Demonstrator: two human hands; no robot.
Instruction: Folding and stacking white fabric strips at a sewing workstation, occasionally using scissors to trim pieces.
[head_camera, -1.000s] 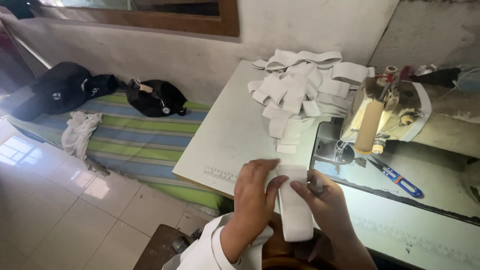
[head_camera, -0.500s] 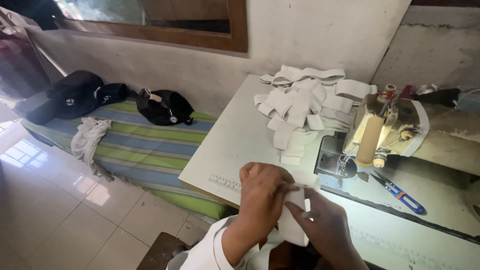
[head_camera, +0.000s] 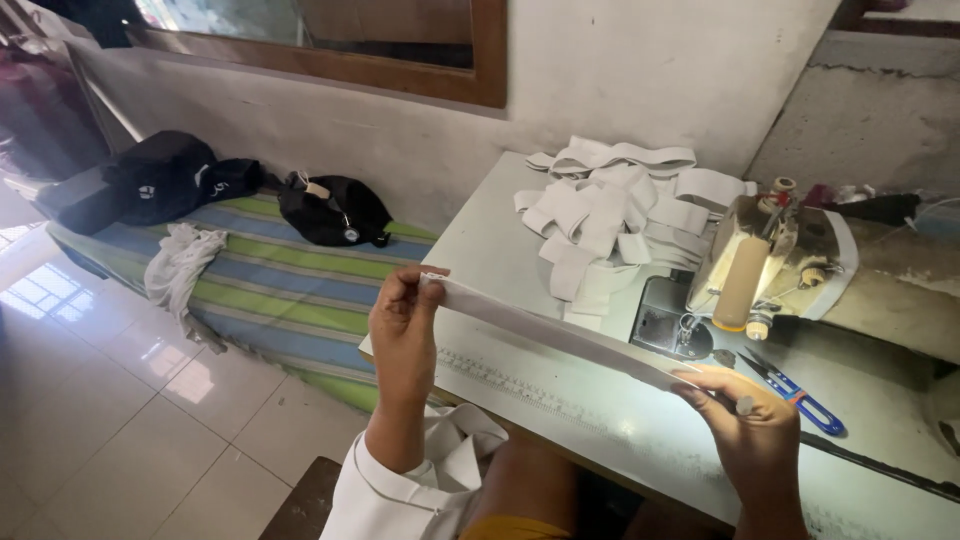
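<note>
**Strip held taut over the sewing table**

Head view: the left hand (head_camera: 405, 325) pinches one end of a white elastic strip (head_camera: 555, 335) between thumb and fingertips, raised above the near edge of the sewing table (head_camera: 480, 250). The right hand (head_camera: 755, 430) is closed on the other end, lower and closer to the sewing machine (head_camera: 765, 265); how its fingers lie on the strip is partly hidden, so the exact grip is hard to read. The strip runs straight between both hands, above the ruler markings printed on the tabletop.

To hold it well, I judge the pull should stay even, with both ends flat and untwisted, and the strip kept clear of the blue-handled thread snips (head_camera: 800, 395) just beside the right hand. A pile of white strips (head_camera: 610, 215) lies behind, against the wall.
</note>
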